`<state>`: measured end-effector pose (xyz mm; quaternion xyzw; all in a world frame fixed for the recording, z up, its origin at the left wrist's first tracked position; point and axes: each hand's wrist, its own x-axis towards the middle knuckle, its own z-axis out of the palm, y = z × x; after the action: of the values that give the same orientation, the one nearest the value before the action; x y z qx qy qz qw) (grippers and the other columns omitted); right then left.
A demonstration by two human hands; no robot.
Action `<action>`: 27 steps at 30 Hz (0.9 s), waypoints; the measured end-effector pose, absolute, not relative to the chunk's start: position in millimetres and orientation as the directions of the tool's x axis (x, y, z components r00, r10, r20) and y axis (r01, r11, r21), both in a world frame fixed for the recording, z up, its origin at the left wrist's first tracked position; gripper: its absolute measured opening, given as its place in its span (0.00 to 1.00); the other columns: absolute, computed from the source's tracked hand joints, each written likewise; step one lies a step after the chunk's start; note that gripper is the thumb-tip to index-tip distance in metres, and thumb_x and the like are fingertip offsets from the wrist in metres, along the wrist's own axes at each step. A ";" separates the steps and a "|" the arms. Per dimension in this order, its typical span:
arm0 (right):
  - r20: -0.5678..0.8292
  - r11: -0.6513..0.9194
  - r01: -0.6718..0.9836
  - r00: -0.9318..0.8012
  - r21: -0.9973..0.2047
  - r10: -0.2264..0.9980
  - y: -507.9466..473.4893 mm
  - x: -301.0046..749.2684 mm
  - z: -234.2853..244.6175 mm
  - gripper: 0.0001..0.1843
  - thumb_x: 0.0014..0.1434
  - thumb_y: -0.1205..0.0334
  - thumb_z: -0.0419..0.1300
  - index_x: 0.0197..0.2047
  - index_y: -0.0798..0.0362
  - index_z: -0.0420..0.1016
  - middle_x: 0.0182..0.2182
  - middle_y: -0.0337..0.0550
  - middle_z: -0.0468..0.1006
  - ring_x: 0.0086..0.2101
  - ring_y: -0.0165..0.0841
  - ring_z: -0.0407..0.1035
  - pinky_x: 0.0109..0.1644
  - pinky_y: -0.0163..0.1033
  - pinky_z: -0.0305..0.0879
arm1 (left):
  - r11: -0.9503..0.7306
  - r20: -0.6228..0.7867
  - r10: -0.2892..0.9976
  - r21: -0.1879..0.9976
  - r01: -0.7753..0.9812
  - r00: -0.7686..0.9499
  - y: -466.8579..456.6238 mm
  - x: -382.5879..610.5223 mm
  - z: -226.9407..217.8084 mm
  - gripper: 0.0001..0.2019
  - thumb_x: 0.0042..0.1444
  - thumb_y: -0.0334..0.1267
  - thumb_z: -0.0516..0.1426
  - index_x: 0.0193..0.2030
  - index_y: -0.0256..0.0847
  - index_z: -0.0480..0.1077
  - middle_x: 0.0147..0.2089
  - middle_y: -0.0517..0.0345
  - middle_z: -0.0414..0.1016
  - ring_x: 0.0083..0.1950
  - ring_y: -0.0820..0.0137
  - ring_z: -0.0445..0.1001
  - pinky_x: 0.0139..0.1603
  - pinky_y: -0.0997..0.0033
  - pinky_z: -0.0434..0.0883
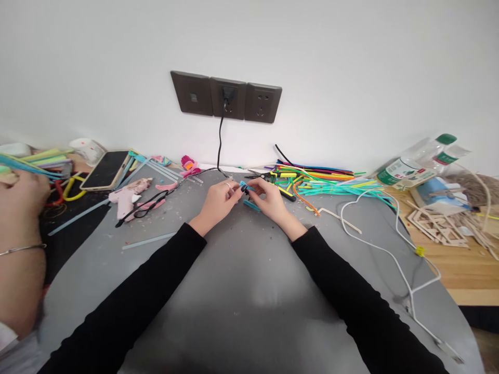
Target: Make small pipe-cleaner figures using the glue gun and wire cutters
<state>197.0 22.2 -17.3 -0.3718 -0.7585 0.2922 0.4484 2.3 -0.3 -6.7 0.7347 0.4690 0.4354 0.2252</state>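
Observation:
My left hand [220, 201] and my right hand [270, 200] meet over the far middle of the grey mat. Both have their fingertips pinched on a small blue-and-black piece [244, 187], too small to make out its kind. Just below the fingers, a short flat blue strip [251, 205] shows, close to my right hand. Black-handled pliers with yellow trim [287, 194] lie just beyond my right hand, partly hidden by it. Left of my left hand rests a pink glue gun [127, 197] with its black cord.
Coloured pipe cleaners [339, 187] lie along the wall at right, near a white cable [384, 249]. Plastic bottles [413, 163] and wooden sticks [436, 221] are at far right. A phone [106, 170], glue sticks [150, 240] and another person's arm [21, 249] are at left.

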 end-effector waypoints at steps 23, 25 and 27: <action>0.446 0.516 0.341 -0.265 -0.786 0.855 20.7 199.5 -14.3 0.07 0.64 0.56 0.60 0.42 0.51 0.74 0.30 0.40 0.74 0.29 0.33 0.69 0.36 0.39 0.68 | -0.001 0.297 0.946 0.406 0.914 -0.131 62.8 -85.0 -27.0 0.25 0.66 0.34 0.48 0.65 0.33 0.73 0.73 0.33 0.66 0.68 0.41 0.71 0.69 0.41 0.65; 0.445 0.516 0.345 -0.268 -0.784 0.855 20.6 199.1 -13.8 0.08 0.64 0.56 0.61 0.42 0.50 0.75 0.30 0.40 0.75 0.29 0.33 0.69 0.36 0.39 0.69 | -0.014 0.296 0.949 0.394 0.919 -0.112 63.3 -85.2 -26.2 0.26 0.66 0.34 0.47 0.66 0.32 0.73 0.73 0.33 0.66 0.70 0.42 0.69 0.70 0.42 0.64; 0.443 0.516 0.346 -0.271 -0.784 0.854 20.5 198.8 -13.6 0.08 0.64 0.56 0.60 0.42 0.50 0.75 0.29 0.40 0.74 0.28 0.32 0.69 0.36 0.39 0.69 | -0.030 0.297 0.951 0.382 0.924 -0.092 62.4 -84.6 -25.3 0.26 0.66 0.33 0.45 0.66 0.32 0.73 0.73 0.34 0.66 0.72 0.44 0.66 0.71 0.42 0.62</action>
<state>198.8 20.5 -13.6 -0.4026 -0.7453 0.2827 0.4501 -84.6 62.4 -25.3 0.6733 0.6959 0.2483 0.0271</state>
